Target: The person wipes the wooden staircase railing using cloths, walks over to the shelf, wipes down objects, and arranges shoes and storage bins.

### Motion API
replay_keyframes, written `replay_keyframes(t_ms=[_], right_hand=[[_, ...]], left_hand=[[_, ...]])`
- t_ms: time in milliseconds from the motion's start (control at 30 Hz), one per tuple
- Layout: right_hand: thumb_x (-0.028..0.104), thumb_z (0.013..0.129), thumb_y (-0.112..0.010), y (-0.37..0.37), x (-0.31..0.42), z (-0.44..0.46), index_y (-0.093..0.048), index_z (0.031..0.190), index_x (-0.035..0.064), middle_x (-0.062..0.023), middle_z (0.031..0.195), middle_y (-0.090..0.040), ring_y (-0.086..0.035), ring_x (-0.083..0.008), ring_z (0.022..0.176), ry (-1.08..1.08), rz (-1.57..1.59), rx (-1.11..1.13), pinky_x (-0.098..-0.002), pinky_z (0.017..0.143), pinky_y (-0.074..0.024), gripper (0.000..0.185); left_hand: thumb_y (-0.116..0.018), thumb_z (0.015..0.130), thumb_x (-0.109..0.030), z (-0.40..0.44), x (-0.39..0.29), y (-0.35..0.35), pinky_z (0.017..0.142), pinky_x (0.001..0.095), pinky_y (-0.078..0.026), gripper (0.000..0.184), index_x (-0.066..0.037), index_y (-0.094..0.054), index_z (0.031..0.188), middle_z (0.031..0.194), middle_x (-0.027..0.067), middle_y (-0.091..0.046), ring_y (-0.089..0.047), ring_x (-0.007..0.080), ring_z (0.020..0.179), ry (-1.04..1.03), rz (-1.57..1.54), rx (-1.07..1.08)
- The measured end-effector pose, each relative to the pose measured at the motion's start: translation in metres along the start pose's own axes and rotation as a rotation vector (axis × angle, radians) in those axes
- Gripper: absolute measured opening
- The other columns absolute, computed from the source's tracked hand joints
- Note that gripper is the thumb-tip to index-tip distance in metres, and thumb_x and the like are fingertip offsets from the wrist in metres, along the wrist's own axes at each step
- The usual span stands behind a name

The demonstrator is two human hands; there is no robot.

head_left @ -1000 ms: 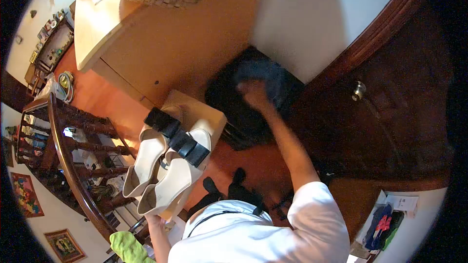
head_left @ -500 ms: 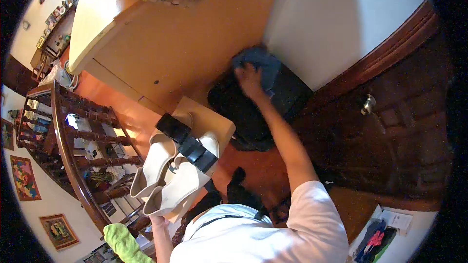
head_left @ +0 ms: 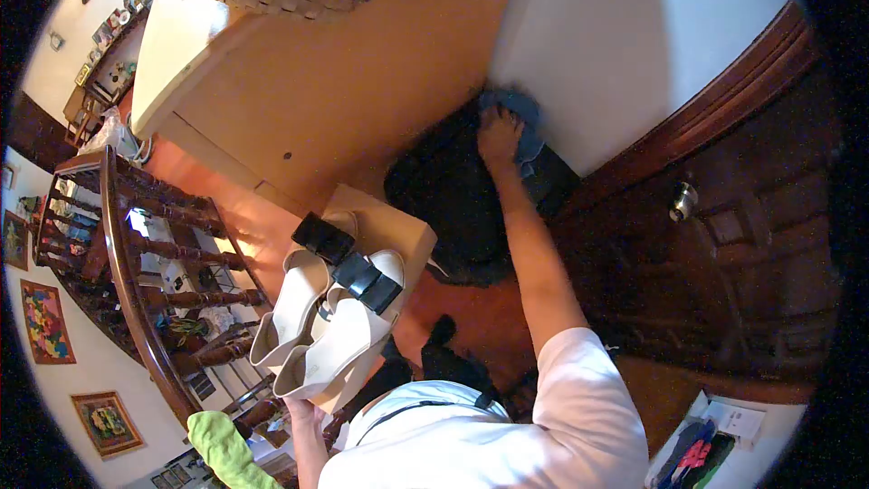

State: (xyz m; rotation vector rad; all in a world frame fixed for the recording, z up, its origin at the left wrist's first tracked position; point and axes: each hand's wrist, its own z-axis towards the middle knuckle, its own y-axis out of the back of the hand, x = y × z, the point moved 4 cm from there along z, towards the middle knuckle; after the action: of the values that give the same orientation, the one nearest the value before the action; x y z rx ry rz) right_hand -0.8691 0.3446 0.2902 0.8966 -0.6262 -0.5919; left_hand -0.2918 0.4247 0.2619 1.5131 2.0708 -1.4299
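Under a cardboard box (head_left: 394, 226) is my left hand (head_left: 303, 412), gripping its lower end; most of the fingers are hidden. A pair of cream shoes (head_left: 330, 349) with black straps (head_left: 348, 263) rests on the box. My right hand (head_left: 500, 134) presses on a blue cloth (head_left: 525, 118), its fingers bent over the fabric. That cloth lies at the far corner of a black, soft-looking case (head_left: 448, 195) on the floor.
A wooden cabinet (head_left: 362, 72) and a white wall (head_left: 588, 54) stand behind the case. On the right is a dark door (head_left: 706, 263) with a round knob. Stair railings (head_left: 136, 308) run along the left. A green cloth (head_left: 222, 448) shows at bottom left.
My right hand has moved with the blue cloth across the black case toward the wall corner, and the cloth is more bunched. The box with the shoes stays in my left hand.
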Motion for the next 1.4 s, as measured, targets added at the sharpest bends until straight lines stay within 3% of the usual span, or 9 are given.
replay_keyframes(t_ms=[333, 400, 533, 767, 833, 967, 1167, 1300, 1400], right_hand=[[0.026, 0.083, -0.045, 0.043, 0.045, -0.141, -0.058, 0.100, 0.0070, -0.0154, 0.118, -0.047, -0.037, -0.0349, 0.115, 0.811, 0.254, 0.485, -0.0564, 0.099, -0.0185, 0.028], [0.026, 0.083, -0.046, 0.062, 0.022, -0.103, -0.053, 0.110, 0.0072, -0.0141, 0.123, -0.043, -0.036, -0.0341, 0.117, 0.587, 0.037, 0.583, -0.0529, 0.100, -0.0194, 0.034], [0.023, 0.081, -0.049, 0.066, -0.066, -0.056, -0.048, 0.117, 0.0070, -0.0146, 0.123, -0.043, -0.041, -0.0345, 0.112, 0.137, -0.124, 0.041, -0.0507, 0.093, -0.0300, 0.040], [0.020, 0.080, -0.050, 0.088, -0.057, -0.093, -0.055, 0.108, 0.0021, -0.0162, 0.120, -0.046, -0.043, -0.0345, 0.110, 0.154, -0.300, 0.217, -0.0469, 0.091, -0.0346, 0.033], [0.016, 0.080, -0.051, 0.105, -0.057, -0.100, -0.059, 0.098, 0.0004, -0.0169, 0.107, -0.054, -0.049, -0.0291, 0.102, 0.077, 0.025, 0.416, -0.0400, 0.086, -0.0384, 0.025], [0.019, 0.083, -0.051, 0.152, -0.121, -0.059, -0.058, 0.077, -0.0040, -0.0199, 0.082, -0.058, -0.054, -0.0283, 0.081, -0.541, 0.976, -0.162, -0.0366, 0.074, -0.0416, 0.025], [0.007, 0.074, -0.052, 0.232, -0.084, 0.024, -0.060, 0.086, -0.0027, -0.0139, 0.082, -0.059, -0.054, -0.0277, 0.083, 0.452, -0.208, -0.602, -0.0400, 0.086, -0.0375, 0.017], [0.009, 0.077, -0.046, 0.061, -0.168, 0.027, -0.055, 0.105, -0.0008, -0.0181, 0.118, -0.048, -0.036, -0.0320, 0.118, 0.757, -0.437, 0.315, -0.0448, 0.100, -0.0291, 0.032], [0.007, 0.071, -0.049, 0.049, -0.162, -0.004, -0.059, 0.096, 0.0004, -0.0143, 0.106, -0.055, -0.048, -0.0266, 0.106, 0.923, -0.410, 0.389, -0.0451, 0.096, -0.0325, 0.028]], left_hand=[[-0.049, 0.079, -0.048, 0.001, 0.000, -0.020, 0.093, 0.0411, -0.039, 0.060, -0.006, -0.042, 0.122, 0.121, 0.0089, -0.047, -0.047, 0.0253, 0.110, -0.014, -0.044, 0.139], [-0.047, 0.078, -0.053, 0.004, -0.002, -0.017, 0.092, 0.0415, -0.040, 0.066, -0.005, -0.040, 0.123, 0.121, 0.0107, -0.047, -0.047, 0.0267, 0.109, -0.053, 0.023, 0.076], [-0.046, 0.077, -0.056, 0.006, -0.007, -0.017, 0.091, 0.0428, -0.041, 0.068, -0.006, -0.040, 0.123, 0.121, 0.0106, -0.048, -0.048, 0.0275, 0.108, -0.037, 0.004, 0.065], [-0.047, 0.079, -0.046, 0.009, -0.008, -0.016, 0.092, 0.0416, -0.040, 0.059, -0.005, -0.043, 0.121, 0.119, 0.0104, -0.049, -0.048, 0.0266, 0.109, -0.030, -0.018, 0.133], [-0.047, 0.079, -0.044, 0.012, -0.010, -0.020, 0.092, 0.0413, -0.040, 0.057, -0.005, -0.044, 0.120, 0.119, 0.0104, -0.050, -0.048, 0.0264, 0.109, -0.039, -0.024, 0.150], [-0.047, 0.080, -0.038, 0.012, -0.016, -0.028, 0.093, 0.0407, -0.039, 0.052, -0.005, -0.045, 0.119, 0.118, 0.0103, -0.051, -0.048, 0.0259, 0.109, -0.046, -0.018, 0.196], [-0.046, 0.081, -0.043, 0.001, -0.012, -0.030, 0.092, 0.0419, -0.040, 0.054, -0.005, -0.045, 0.120, 0.119, 0.0094, -0.050, -0.049, 0.0271, 0.108, -0.043, -0.024, 0.185], [-0.048, 0.079, -0.049, -0.010, 0.013, -0.028, 0.092, 0.0424, -0.040, 0.059, -0.007, -0.044, 0.121, 0.119, 0.0090, -0.050, -0.049, 0.0279, 0.108, -0.110, -0.074, 0.092], [-0.048, 0.079, -0.050, -0.011, 0.026, -0.030, 0.091, 0.0421, -0.040, 0.060, -0.007, -0.044, 0.121, 0.118, 0.0092, -0.051, -0.049, 0.0280, 0.106, -0.179, -0.154, 0.059]])
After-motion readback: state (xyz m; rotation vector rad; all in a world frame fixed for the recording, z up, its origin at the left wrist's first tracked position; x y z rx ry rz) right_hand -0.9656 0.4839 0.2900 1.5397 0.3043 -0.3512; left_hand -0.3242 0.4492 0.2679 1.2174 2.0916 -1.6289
